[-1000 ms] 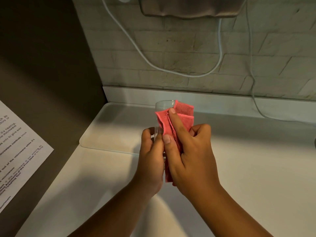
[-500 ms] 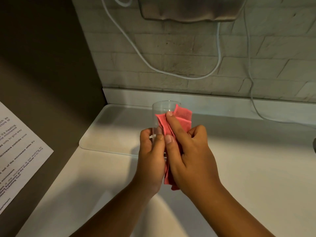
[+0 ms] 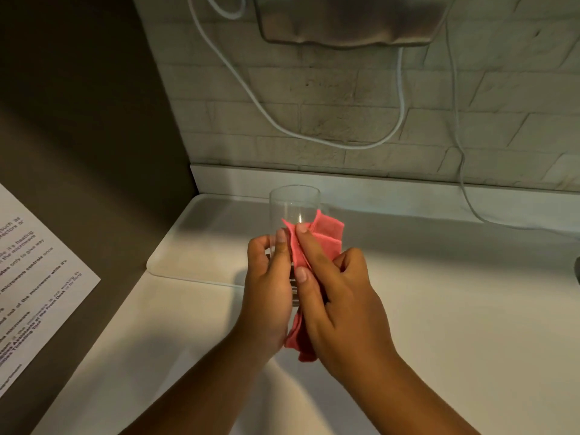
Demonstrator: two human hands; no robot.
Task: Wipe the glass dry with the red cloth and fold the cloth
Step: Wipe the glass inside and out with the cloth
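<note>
A clear drinking glass (image 3: 293, 204) is held upright above the white counter, its upper part bare and its lower part hidden between my hands. My left hand (image 3: 270, 287) grips the glass from the left side. My right hand (image 3: 334, 296) presses the red cloth (image 3: 326, 237) against the right side of the glass, index finger and thumb lying along the cloth. The cloth's lower end (image 3: 298, 340) hangs out under my right palm.
A white tray (image 3: 188, 246) lies on the counter (image 3: 455, 309) against the back wall. A dark panel with a printed paper notice (image 3: 34, 277) stands at the left. White cables (image 3: 314, 133) hang on the brick wall under a metal fixture (image 3: 348, 20).
The red cloth has slid down the glass, so more of the rim and upper wall shows. Both hands stay in much the same place.
</note>
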